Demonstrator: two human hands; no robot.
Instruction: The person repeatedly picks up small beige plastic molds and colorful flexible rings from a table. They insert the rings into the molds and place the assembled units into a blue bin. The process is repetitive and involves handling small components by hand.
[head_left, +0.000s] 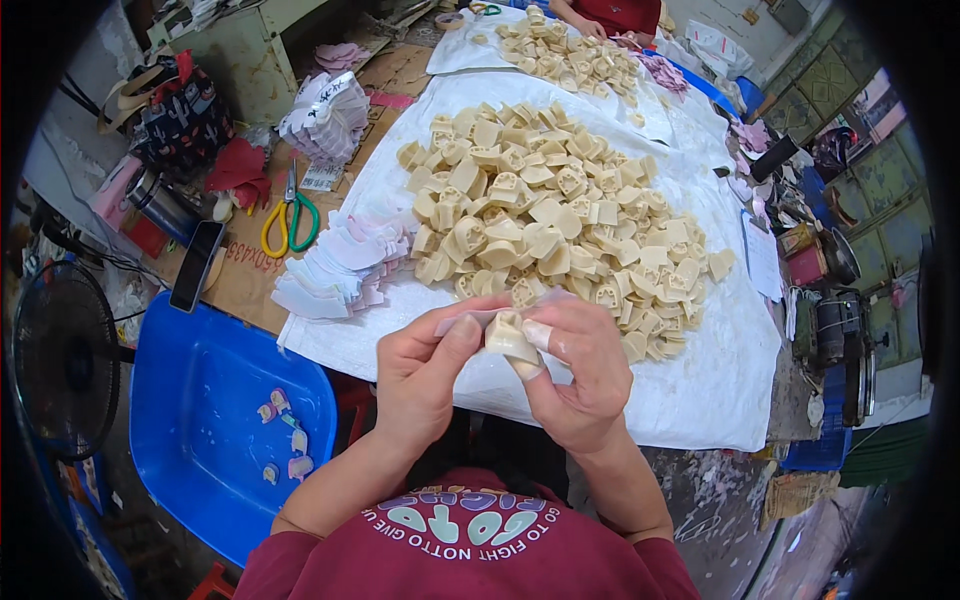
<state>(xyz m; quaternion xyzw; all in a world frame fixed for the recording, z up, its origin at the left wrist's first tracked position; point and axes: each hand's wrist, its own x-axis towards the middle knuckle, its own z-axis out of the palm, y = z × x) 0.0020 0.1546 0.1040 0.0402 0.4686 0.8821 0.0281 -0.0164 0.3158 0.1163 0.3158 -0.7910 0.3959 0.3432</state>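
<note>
Close in front of me, over the near edge of the white sheet, both hands meet around one cream plastic shoe heel (512, 343). My right hand (585, 375) grips the heel from the right, its thumb low on the piece; a pale wrap shows on a finger. My left hand (420, 375) pinches a thin pale pink strip (472, 319) between thumb and fingers, against the heel's upper end. Part of the strip is hidden behind the fingers. Beyond my hands lies a large heap of similar cream heels (545, 205). To its left sit fanned stacks of pale strips (345, 265).
At the left stands a blue tub (225, 400) with several covered pieces inside. Scissors (290, 215) with yellow and green handles and a phone (198, 265) rest on cardboard. A fan (68, 360) is far left. Across the table another person's hand (592, 28) is near a second heap.
</note>
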